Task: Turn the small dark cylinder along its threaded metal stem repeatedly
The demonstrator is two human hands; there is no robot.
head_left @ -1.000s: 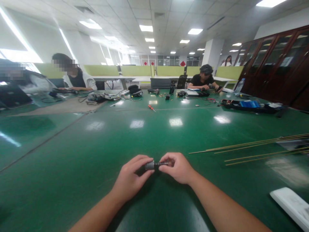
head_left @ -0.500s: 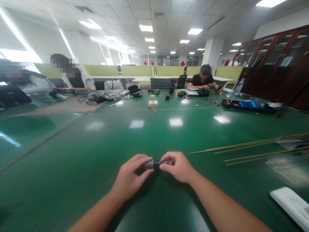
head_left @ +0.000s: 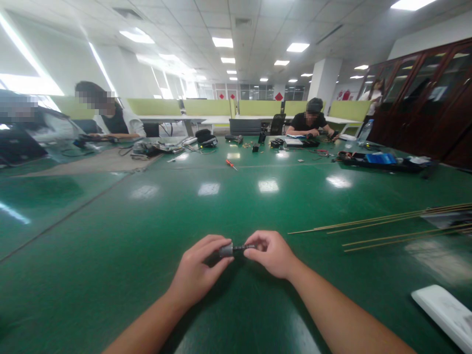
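Between thumb and fingers, my left hand (head_left: 197, 268) is closed on a small grey cylindrical part (head_left: 226, 250), which lies on its side just above the green table. A thin dark shaft (head_left: 239, 248) sticks out of its right end, in line with it. Its far end is pinched by my right hand (head_left: 275, 253), whose fingertips partly hide it. Whether the cylinder and the shaft are one piece I cannot tell.
Several thin brass-coloured rods (head_left: 387, 238) lie to the right on the green table (head_left: 165, 221). A white object (head_left: 442, 314) is at the near right. Farther off lie an orange screwdriver (head_left: 231, 164) and a black tray (head_left: 383, 163). People sit at the far side.
My hands and the part they hold have barely moved. In the background, a person by the cabinets has shifted to the right and shows more.
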